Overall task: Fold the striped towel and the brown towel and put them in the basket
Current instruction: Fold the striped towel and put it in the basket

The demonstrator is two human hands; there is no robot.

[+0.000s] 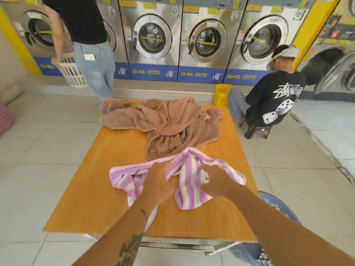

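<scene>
The striped towel (pixel 189 181) lies crumpled on the near half of the orange counter (pixel 92 189), its far edge touching the rumpled brown towel (pixel 172 121) behind it. The left grip (pixel 157 181) curls over its top hem, apparently pinching it. The right grip (pixel 217 181) bunches a fold. A blue basket (pixel 277 205) sits on the floor by the counter's near right corner.

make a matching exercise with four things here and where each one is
Things:
1 striped towel
2 brown towel
3 blue basket
4 yellow basket

Places:
A crumpled at far end of table
B beside seated person
C gripped at near end of table
D beside table's near right corner

Pairs: 1-C, 2-A, 3-D, 4-B
</scene>
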